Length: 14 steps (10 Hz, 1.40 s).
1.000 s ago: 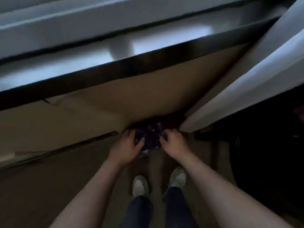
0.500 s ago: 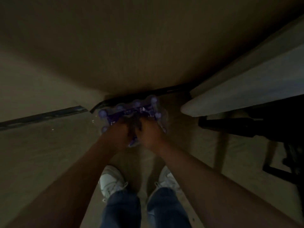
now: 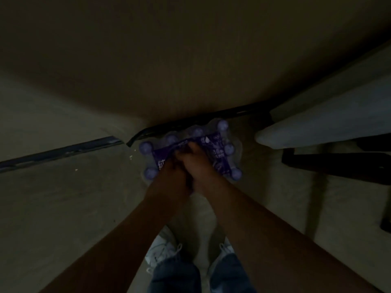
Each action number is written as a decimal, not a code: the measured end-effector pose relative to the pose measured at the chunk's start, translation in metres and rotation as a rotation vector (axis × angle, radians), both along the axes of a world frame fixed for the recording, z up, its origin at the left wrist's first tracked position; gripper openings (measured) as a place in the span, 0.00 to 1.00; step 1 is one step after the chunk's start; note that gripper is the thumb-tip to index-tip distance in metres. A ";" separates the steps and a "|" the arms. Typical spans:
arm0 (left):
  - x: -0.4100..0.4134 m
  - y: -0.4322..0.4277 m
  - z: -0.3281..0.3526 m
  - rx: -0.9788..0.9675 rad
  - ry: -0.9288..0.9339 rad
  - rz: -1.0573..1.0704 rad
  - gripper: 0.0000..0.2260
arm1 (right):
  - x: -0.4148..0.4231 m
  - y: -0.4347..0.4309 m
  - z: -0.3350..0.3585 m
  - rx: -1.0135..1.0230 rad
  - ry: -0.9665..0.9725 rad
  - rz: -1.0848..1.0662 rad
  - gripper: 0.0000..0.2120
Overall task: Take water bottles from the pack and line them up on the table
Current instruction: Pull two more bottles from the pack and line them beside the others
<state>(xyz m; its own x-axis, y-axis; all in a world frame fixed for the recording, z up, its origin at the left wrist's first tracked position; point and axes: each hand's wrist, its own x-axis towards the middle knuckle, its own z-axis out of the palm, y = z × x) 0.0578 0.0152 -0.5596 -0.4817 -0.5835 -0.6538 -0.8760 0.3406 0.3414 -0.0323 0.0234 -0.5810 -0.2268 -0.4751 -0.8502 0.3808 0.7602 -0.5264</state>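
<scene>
A shrink-wrapped pack of water bottles with a purple label and pale purple caps stands on the floor in front of my feet. Several caps show around its edges. My left hand and my right hand press together on the middle of the pack's top, fingers curled into the plastic wrap. Both hands cover the centre bottles. The scene is very dark and blurred.
A large brown cardboard surface fills the top of the view, right behind the pack. A black bar runs along the floor at the left. A pale slanted panel and dark furniture legs stand at the right. My shoes are below.
My hands moved from the pack's two sides to its top middle, side by side. The view has tilted down and closed in, and the pack now shows in full.
</scene>
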 end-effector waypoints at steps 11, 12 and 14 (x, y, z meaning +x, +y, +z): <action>-0.007 0.011 -0.010 0.108 0.359 0.685 0.11 | -0.002 0.001 -0.023 -0.262 0.684 0.439 0.10; -0.007 0.012 -0.013 0.093 0.357 0.682 0.10 | -0.001 0.000 -0.025 -0.251 0.592 0.359 0.11; -0.005 0.015 -0.011 0.128 0.385 0.734 0.10 | 0.001 0.006 -0.019 -0.309 0.686 0.415 0.09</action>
